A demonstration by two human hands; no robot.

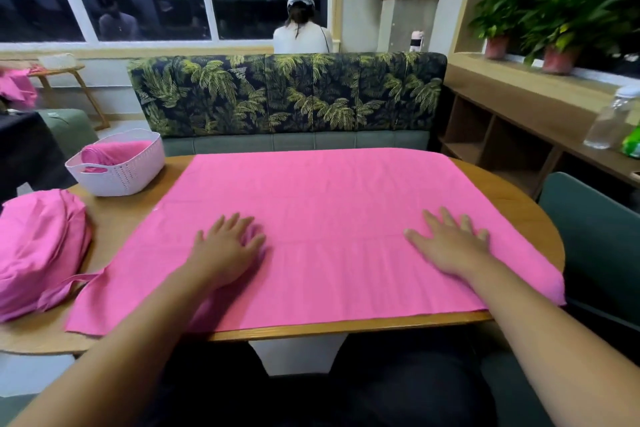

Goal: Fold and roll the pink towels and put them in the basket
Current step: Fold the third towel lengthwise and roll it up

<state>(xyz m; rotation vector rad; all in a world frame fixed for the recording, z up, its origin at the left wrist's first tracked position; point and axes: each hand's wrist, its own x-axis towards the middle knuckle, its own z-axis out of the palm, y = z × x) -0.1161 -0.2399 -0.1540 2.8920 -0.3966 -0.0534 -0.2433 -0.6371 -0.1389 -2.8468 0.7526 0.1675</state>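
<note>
A large pink towel lies spread flat over the wooden table. My left hand rests on the towel's near left part, fingers slightly bent, with a small wrinkle of cloth by the fingertips. My right hand presses flat on the near right part with fingers spread. A white perforated basket stands at the table's far left corner with a rolled pink towel inside. A heap of pink towels lies at the left edge of the table.
A palm-print sofa back runs behind the table, and a person sits beyond it facing away. Green chairs stand at right and far left. A wooden shelf at right carries a clear bottle and potted plants.
</note>
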